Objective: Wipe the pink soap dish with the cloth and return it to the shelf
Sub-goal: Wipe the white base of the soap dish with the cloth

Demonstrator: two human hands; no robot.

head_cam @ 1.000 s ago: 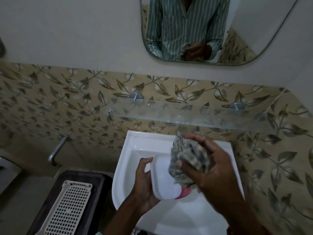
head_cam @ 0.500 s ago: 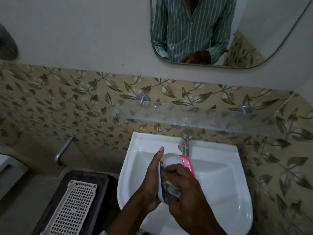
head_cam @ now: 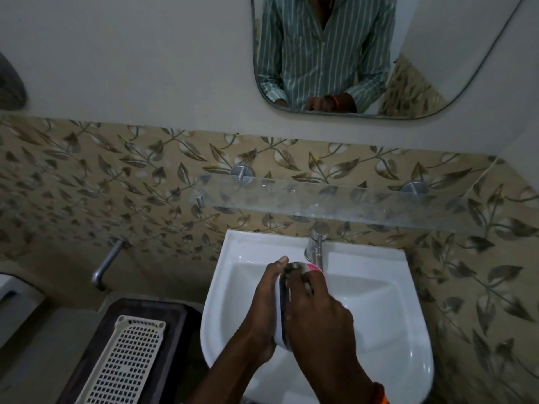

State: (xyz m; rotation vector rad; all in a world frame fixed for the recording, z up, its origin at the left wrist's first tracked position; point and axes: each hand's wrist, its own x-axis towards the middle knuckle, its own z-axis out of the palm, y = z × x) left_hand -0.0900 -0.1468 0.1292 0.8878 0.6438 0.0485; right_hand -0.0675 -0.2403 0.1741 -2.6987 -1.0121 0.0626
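Over the white sink (head_cam: pixel 379 301) my left hand (head_cam: pixel 264 304) grips the soap dish (head_cam: pixel 313 268) on its edge; only its pink rim and a strip of white show between my hands. My right hand (head_cam: pixel 318 313) presses the mottled grey cloth (head_cam: pixel 293 268) into the dish, and most of the cloth is hidden under its fingers. The glass shelf (head_cam: pixel 335 199) runs along the tiled wall above the sink, with nothing standing on it.
A chrome tap (head_cam: pixel 316 246) stands at the back of the sink, just behind the dish. A cream perforated tray (head_cam: pixel 125 363) lies on a dark stool at lower left. A metal pipe (head_cam: pixel 106 263) juts from the wall. A mirror (head_cam: pixel 379 53) hangs above.
The right hand has come down from above the dish, pushed the cloth into it and slid toward its far end. The left hand has tilted the dish onto its edge.
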